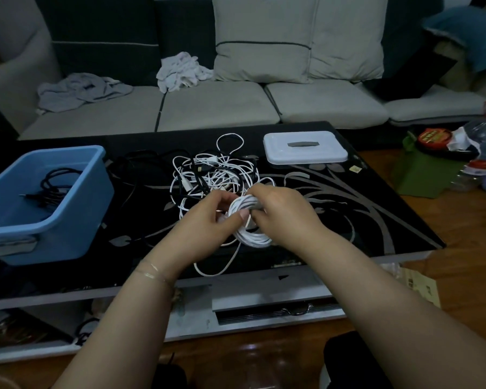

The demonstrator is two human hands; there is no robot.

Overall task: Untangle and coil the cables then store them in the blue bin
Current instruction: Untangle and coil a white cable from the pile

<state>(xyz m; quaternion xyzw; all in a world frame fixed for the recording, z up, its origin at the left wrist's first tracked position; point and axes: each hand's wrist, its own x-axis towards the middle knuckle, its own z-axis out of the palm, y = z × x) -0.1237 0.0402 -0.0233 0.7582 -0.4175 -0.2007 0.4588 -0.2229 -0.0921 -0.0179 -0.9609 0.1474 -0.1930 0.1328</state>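
Cables are sitting coiled inside the blue bin (68,203) at left. Beside it, a tangled pile (208,172) is lying on the black table (362,214). Left hand (208,220) and right hand (281,211) are both gripping a white coil (250,234).

The room is dim, with a cool bluish cast and no lamp in sight. Both forearms below the left hand (208,220) and right hand (281,211) are the brightest surfaces and look soft and smeared. The glossy black worktop (348,220) around the hands swallows detail, and dark cables beyond the left hand nearly vanish into it. A pale glare patch lies on the wooden floor (253,349) below the hands. Straight edges bow toward the frame's borders, and grain softens the far sofa (216,108).
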